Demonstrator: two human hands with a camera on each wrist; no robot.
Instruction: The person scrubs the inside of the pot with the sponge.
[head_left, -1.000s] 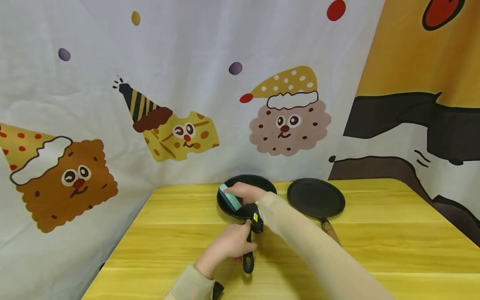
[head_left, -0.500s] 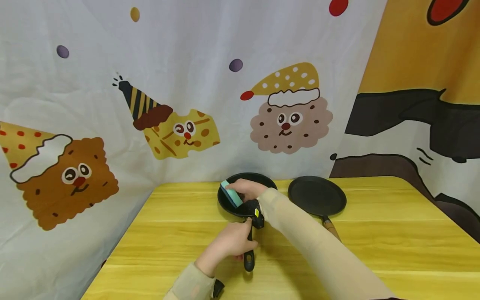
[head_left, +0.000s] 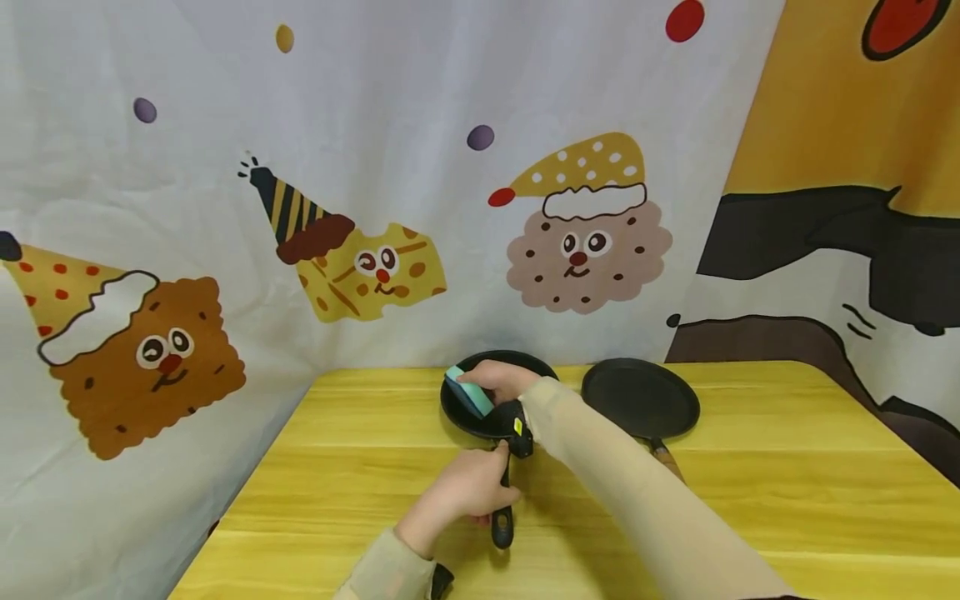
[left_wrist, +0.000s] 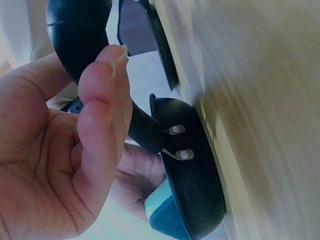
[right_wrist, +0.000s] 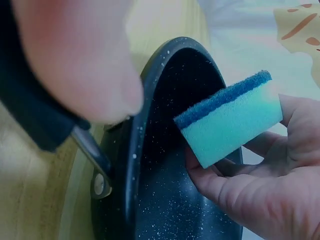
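A black speckled frying pan (head_left: pixel 459 417) stands at the back middle of the table, its handle (head_left: pixel 502 527) pointing toward me. My left hand (head_left: pixel 467 485) grips that handle; in the left wrist view its fingers (left_wrist: pixel 100 107) curl round the black grip. Over the pan's inside, my right hand (head_left: pixel 504 379) holds a sponge (head_left: pixel 468 393) between thumb and fingers. The right wrist view shows the sponge's turquoise foam body (right_wrist: pixel 235 125) and dark blue scouring layer (right_wrist: pixel 220 99), which faces the pan wall. Rivets (left_wrist: pixel 184 155) fix the handle to the pan's side.
To the right lies a flat black griddle pan (head_left: pixel 640 397) with a wooden handle (head_left: pixel 666 461), partly covered by my right sleeve (head_left: pixel 622 483). Behind the wood-grain table (head_left: pixel 360 467) hangs a cloth (head_left: pixel 405 100) printed with cartoon snacks.
Both hands keep their holds on the handle and the sponge. The sponge shifts only slightly within the pan, and the head view itself drifts a little.
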